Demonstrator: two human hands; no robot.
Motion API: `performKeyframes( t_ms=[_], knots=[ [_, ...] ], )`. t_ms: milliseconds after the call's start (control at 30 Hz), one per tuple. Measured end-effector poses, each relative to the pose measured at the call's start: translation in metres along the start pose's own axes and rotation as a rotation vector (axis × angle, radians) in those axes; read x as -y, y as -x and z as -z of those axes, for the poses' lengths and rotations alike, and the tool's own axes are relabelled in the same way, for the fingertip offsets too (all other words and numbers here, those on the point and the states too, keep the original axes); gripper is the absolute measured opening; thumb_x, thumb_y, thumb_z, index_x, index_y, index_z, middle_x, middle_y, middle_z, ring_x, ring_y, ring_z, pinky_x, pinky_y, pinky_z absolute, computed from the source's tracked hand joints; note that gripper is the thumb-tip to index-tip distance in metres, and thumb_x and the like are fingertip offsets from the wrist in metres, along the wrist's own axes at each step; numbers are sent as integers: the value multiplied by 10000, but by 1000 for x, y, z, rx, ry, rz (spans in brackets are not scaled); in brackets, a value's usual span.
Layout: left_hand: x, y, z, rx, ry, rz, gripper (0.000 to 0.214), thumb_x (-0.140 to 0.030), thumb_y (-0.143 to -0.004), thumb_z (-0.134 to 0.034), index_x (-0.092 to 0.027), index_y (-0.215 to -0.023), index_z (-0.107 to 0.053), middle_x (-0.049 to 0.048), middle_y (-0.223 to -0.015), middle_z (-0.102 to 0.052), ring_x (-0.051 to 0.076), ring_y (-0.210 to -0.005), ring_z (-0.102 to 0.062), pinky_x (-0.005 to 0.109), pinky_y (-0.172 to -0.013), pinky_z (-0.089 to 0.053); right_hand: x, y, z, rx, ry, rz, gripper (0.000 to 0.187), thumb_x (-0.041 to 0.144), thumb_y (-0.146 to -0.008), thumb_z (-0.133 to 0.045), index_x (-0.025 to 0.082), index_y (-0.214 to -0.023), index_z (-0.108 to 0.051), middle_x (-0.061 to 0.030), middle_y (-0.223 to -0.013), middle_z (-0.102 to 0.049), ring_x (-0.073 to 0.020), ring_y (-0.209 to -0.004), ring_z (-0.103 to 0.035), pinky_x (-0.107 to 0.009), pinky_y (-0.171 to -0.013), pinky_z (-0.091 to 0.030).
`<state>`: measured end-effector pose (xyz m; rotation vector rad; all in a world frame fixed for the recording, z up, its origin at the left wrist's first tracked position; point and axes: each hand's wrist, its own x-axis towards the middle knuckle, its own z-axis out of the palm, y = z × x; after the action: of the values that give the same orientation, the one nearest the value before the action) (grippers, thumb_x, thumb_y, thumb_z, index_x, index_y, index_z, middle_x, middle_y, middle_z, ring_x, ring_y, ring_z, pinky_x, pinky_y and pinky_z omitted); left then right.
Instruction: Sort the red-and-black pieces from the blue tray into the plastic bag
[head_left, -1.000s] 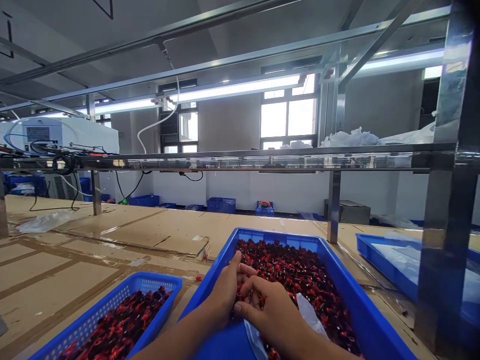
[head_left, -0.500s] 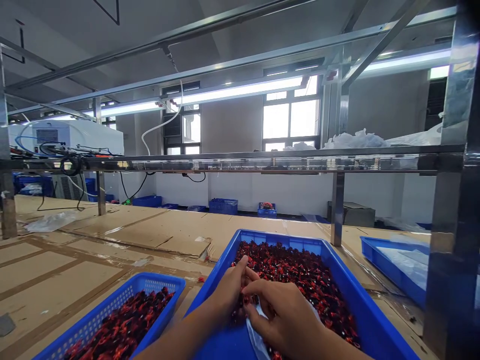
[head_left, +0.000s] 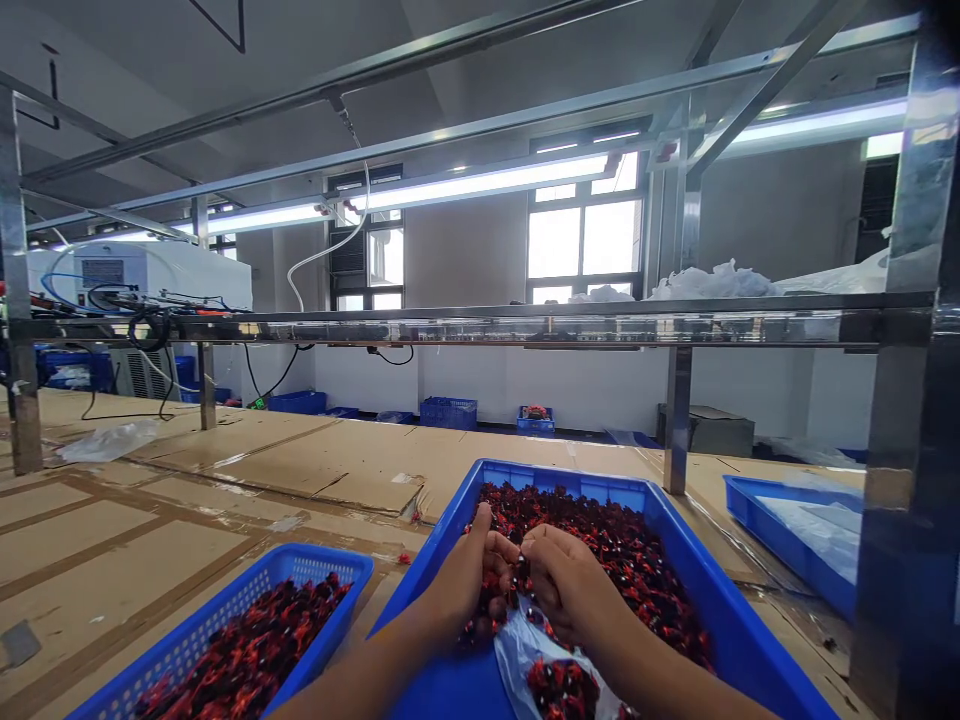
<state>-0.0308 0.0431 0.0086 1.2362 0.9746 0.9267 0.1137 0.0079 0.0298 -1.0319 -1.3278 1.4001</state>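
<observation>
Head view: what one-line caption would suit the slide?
Left hand and right hand close together over red and black pieces in a blue tray, a basket beside it.

Shine up top, matt down below

And here's smooth blue plastic, the tray (head_left: pixel 750 640) gleaming softly along its walls, with the basket (head_left: pixel 330 568) beside it in matching plastic, pierced like mesh! Inside both, the small red-and-black pieces (head_left: pixel 585 512) glint, a rough, glossy jumble. Down below, the counter (head_left: pixel 135 585) wears matt brown cardboard, crossed by shiny tape (head_left: pixel 285 523). Look up: the shelf (head_left: pixel 450 328) is polished metal, almost mirror-bright, and that crumpled bag (head_left: pixel 712 283) looks like thin plastic film!
</observation>
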Motion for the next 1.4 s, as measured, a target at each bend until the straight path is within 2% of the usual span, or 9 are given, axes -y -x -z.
performKeyframes(
  t_ms=[67,100,267,500,733,1000,1267,1400],
  knots=[
    [-2,2,0,-2,-26,-6,855,-924,-695,-209,-174,-857,-585,-4,-620,-509,92,-383,-402,186,-346,-241,0,-7,4,14,-116,-218,252,371,-826,-415,228,-619,-401,97,-385,-279,-72,-322,-144,-219,-344,-72],
    [-2,3,0,0,-34,-1,864,-924,-695,-208,-170,-865,-592,-2,-625,-508,90,-383,-401,183,-339,-239,-1,-9,6,14,-137,-261,257,381,-826,-412,226,-620,-411,97,-381,-276,-70,-318,-140,-217,-341,-63],
    [-3,3,0,14,-56,8,883,-917,-707,-208,-158,-907,-613,-5,-626,-502,80,-378,-389,175,-328,-231,-5,-12,13,37,-231,-288,186,377,-828,-422,223,-787,-517,102,-411,-326,-66,-329,-163,-184,-341,-68],
    [-4,2,1,29,-87,15,873,-912,-711,-228,-158,-890,-630,-10,-616,-483,76,-374,-376,176,-334,-206,-7,-12,15,168,-311,-321,244,380,-812,-405,211,-638,-435,92,-388,-305,-59,-332,-142,-184,-337,-65],
    [-10,8,-3,7,-127,7,848,-918,-702,-240,-154,-774,-604,-25,-599,-437,51,-382,-327,158,-360,-199,-10,-12,19,411,-421,-307,203,334,-740,-416,204,-584,-433,65,-415,-346,-68,-332,-198,-197,-320,-82],
    [-12,10,-4,19,-173,-27,862,-914,-709,-222,-149,-772,-612,-8,-591,-461,60,-373,-335,168,-349,-208,-23,-15,18,370,-381,-352,218,373,-749,-445,200,-617,-455,65,-437,-391,-56,-326,-224,-186,-321,-63],
    [-11,9,-3,29,-187,-33,856,-910,-709,-251,-150,-825,-627,-22,-577,-449,54,-360,-319,158,-343,-190,-20,-15,17,312,-313,-391,209,360,-749,-404,205,-615,-439,56,-431,-405,-63,-317,-241,-180,-321,-78],
    [-13,9,-3,40,-183,-24,870,-913,-705,-247,-144,-828,-635,-12,-599,-466,55,-359,-329,165,-333,-205,-21,-15,17,370,-360,-360,218,361,-742,-412,202,-596,-442,52,-422,-404,-62,-314,-234,-177,-312,-84]
  ],
)
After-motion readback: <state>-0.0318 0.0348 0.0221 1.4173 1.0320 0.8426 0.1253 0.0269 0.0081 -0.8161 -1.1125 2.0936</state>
